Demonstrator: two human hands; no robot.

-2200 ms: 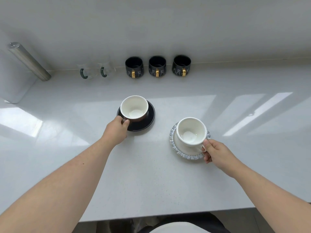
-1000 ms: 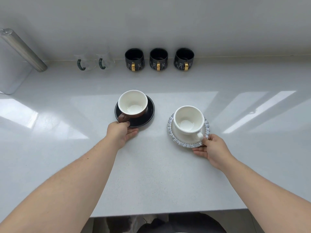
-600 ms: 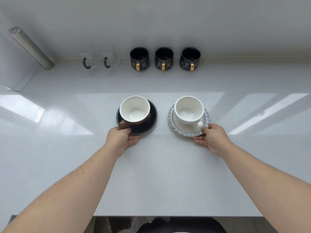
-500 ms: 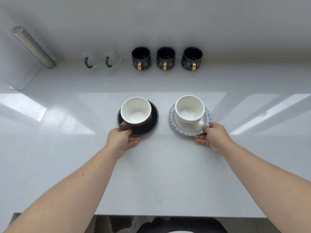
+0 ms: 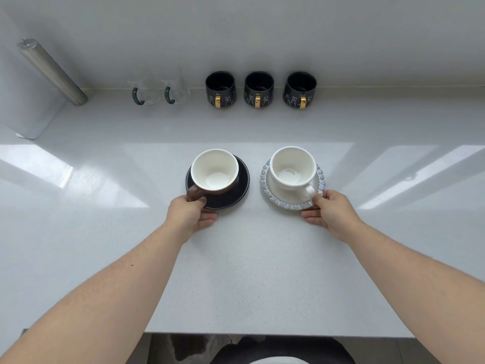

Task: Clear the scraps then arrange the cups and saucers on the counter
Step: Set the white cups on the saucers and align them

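Observation:
A brown cup (image 5: 214, 171) with a white inside stands on a black saucer (image 5: 239, 190) at the middle of the white counter (image 5: 252, 271). My left hand (image 5: 189, 213) grips the near rim of that saucer, thumb on top by the cup's handle. Beside it to the right, a white cup (image 5: 292, 168) rests on a blue-grey scalloped saucer (image 5: 288, 204). My right hand (image 5: 330, 212) pinches this saucer's near right rim, just under the cup's handle. Both cups are empty. No scraps are visible.
Along the back wall stand three black mugs (image 5: 259, 89) with gold handles and, to their left, two clear glass cups (image 5: 157, 89) with green handles. A steel cylinder (image 5: 52, 72) leans at the far left. The counter's front edge (image 5: 262, 333) is near my body.
Both hands shifted from the cup handles to the saucer rims. The white cup and its saucer slid back and left until level with the black saucer set.

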